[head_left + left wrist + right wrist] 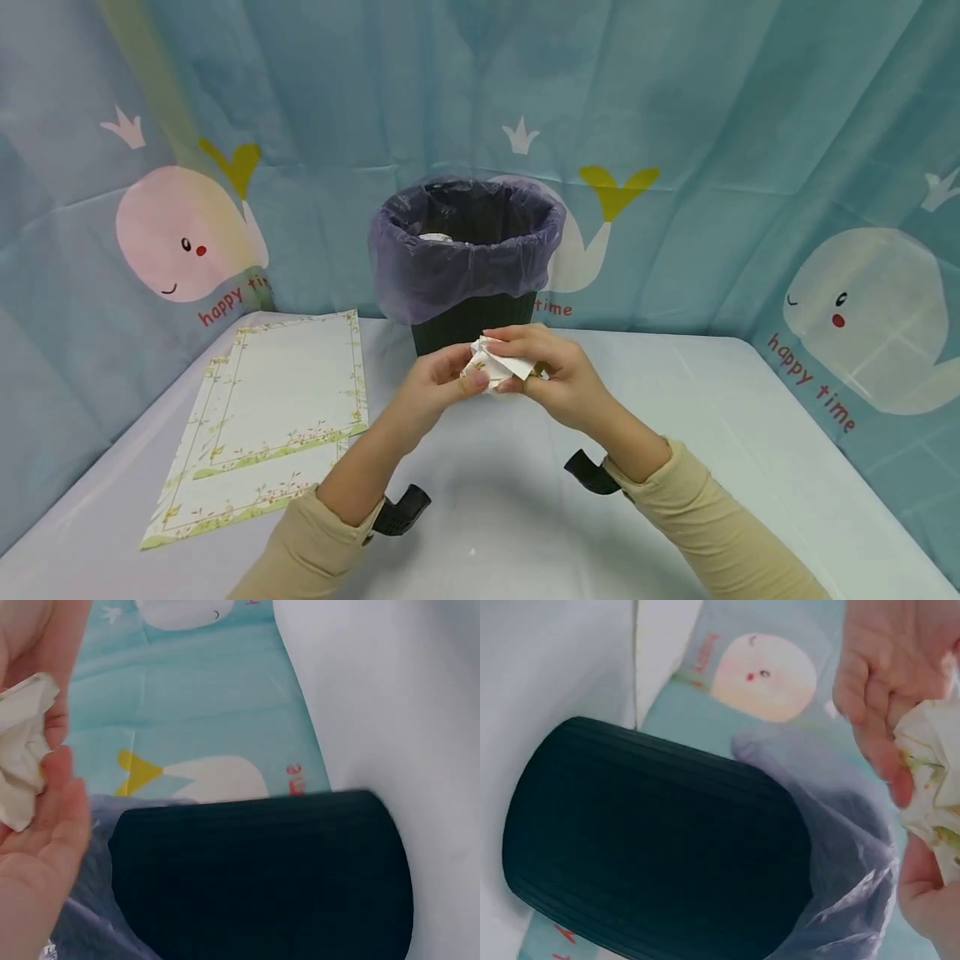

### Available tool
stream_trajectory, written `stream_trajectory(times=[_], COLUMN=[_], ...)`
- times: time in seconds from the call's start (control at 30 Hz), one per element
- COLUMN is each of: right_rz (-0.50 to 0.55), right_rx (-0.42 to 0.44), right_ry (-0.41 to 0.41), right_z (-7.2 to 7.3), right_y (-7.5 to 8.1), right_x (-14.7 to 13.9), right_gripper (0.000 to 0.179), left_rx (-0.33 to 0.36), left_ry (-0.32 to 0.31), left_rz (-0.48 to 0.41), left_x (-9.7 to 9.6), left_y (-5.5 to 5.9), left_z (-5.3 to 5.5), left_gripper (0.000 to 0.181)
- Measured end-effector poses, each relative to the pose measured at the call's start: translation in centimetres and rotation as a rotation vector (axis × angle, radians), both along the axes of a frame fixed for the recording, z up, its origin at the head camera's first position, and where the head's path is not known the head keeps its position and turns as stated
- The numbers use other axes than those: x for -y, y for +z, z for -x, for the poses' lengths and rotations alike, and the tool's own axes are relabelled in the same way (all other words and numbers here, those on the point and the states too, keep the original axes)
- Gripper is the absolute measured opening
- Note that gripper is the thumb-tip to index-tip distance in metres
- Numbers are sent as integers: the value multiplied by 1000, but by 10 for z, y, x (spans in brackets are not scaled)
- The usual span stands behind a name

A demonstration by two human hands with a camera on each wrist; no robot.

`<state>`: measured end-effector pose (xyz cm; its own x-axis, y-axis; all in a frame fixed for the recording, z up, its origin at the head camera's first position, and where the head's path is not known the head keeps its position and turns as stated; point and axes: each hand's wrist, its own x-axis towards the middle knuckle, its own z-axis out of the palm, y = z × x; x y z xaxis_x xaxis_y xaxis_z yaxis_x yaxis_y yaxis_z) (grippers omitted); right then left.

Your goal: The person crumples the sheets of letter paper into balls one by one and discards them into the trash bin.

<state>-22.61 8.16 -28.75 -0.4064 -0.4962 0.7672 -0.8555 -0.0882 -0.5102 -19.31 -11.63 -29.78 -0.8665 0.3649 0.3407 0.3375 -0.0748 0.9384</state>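
Both hands hold one crumpled sheet of paper (495, 365), white with a printed leafy border, in front of the trash can. Fingers and thumb of the left hand (435, 383) grip its left side. From the right, the right hand (558, 371) grips the same paper, its fingers curled over the top. In the left wrist view the crumpled paper (22, 750) shows at the left edge. The right wrist view shows the paper (934, 772) between the two hands, with green and yellow print on its folds.
A black trash can (472, 325) with a purple bag liner (465, 267) stands behind the hands, something white inside (437, 237). Two flat bordered sheets (292, 392) overlap on the white table (675, 400) at left. A blue whale-print curtain (712, 167) encloses the back and sides.
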Motion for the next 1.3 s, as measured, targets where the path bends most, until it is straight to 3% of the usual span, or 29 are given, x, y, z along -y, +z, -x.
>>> stream_trajectory(times=[0.2, 0.4, 0.47, 0.57, 0.77, 0.87, 1.0, 1.1, 1.2, 1.3], right_rz=[47, -38, -55, -107, -213, -255, -261, -193, -134, -96], right_rx=[103, 340, 408, 463, 487, 511, 510, 491, 503, 524], right_ry=[80, 357, 390, 338, 288, 329, 349, 271, 156, 68], right_z=[-6, -1, 2, 3, 3, 3, -4, -7, -6, -4], right_y=[-1, 3, 6, 10, 13, 9, 0, -2, -1, 2], right_x=[1, -16, -21, -26, -25, -22, -16, -13, -11, -10], right_gripper=[44, 48, 50, 61, 84, 85, 77, 70, 67, 62], left_rx=[-18, 8, -8, -67, -167, -135, -56, 1, 34, 25], left_ry=[96, 138, 116, 103, 183, 161, 116, 175, 251, 235], left_rz=[-125, -103, -91, -41, 131, 99, 7, 7, 75, 153], left_x=[-3, -1, 1, 2, 4, 2, 0, -2, -4, -3], left_y=[3, 8, 9, 11, 13, 8, 0, 2, 5, 7], left_z=[-4, -7, -8, -9, -10, -6, -1, -1, -1, -2], left_gripper=[34, 32, 33, 33, 28, 22, 27, 24, 24, 33])
